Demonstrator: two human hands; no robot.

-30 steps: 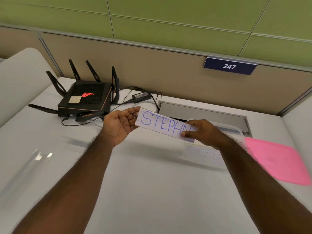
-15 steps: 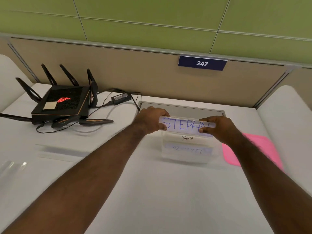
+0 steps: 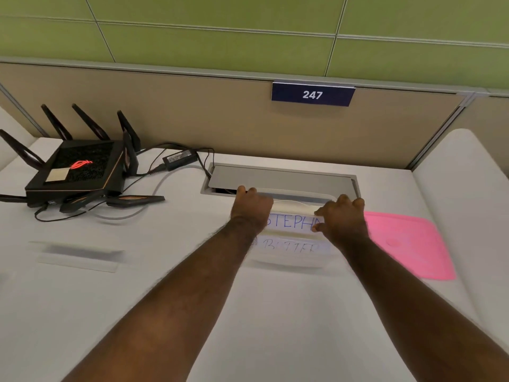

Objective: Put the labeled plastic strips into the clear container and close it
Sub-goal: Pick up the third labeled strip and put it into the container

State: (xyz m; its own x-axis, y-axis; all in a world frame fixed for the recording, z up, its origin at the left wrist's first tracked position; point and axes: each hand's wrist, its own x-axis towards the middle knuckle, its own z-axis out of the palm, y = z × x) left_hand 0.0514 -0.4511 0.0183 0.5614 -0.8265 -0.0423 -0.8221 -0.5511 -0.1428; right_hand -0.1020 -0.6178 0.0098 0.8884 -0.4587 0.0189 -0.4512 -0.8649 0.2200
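Observation:
A clear container point(image 3: 289, 257) stands on the white desk, a little right of centre. A white plastic strip with blue letters "STEPH" point(image 3: 293, 222) lies across its open top, lowered into it. My left hand point(image 3: 252, 206) grips the strip's left end and my right hand point(image 3: 343, 216) grips its right end. Through the container's front wall another strip with fainter writing point(image 3: 289, 247) shows inside. A pink lid point(image 3: 405, 244) lies flat on the desk, just right of the container.
A clear plastic strip point(image 3: 77, 256) lies on the desk at the left. A black router with antennas point(image 3: 77, 169) and its power adapter point(image 3: 180, 159) sit at the back left. A grey cable hatch point(image 3: 281, 179) lies just behind the container, below the partition wall.
Both hands have carried the "STEPH" strip from mid-air to the right and down into the open top of the container. The view has shifted right.

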